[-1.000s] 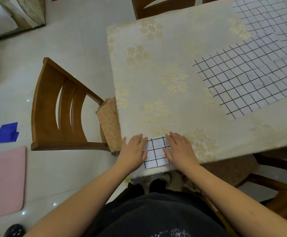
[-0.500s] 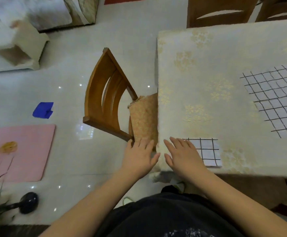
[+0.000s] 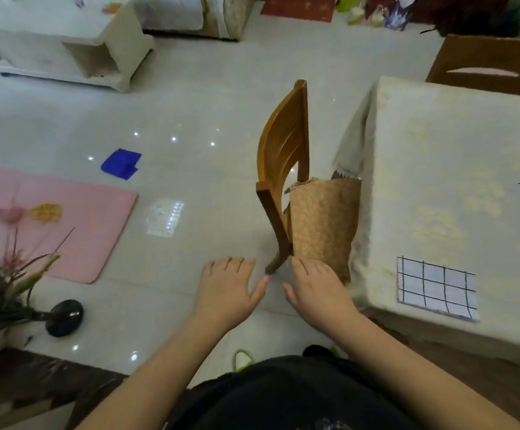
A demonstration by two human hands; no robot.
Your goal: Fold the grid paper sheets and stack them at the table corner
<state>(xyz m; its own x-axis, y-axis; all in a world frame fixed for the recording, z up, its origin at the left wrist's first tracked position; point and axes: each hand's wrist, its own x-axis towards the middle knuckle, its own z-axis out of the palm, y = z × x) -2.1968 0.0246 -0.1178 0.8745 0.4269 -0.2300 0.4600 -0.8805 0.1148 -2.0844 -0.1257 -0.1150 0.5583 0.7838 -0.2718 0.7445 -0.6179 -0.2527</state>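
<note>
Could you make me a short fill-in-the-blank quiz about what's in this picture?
1. The folded grid paper lies on the table near its ____ corner.
2. The left hand and right hand hold ____.
3. The mat on the floor is ____ in colour.
4. The wooden chair stands ____ the table.

Missing words: near; nothing; pink; beside

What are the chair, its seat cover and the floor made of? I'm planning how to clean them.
Chair: looks like wood with a glossy orange-brown varnish; faint grain and sheen show.
Seat cover: seems woven fabric, matte, with a small floral pattern and a frayed edge.
Floor: probably polished tile; it mirrors ceiling lights as bright spots.
</note>
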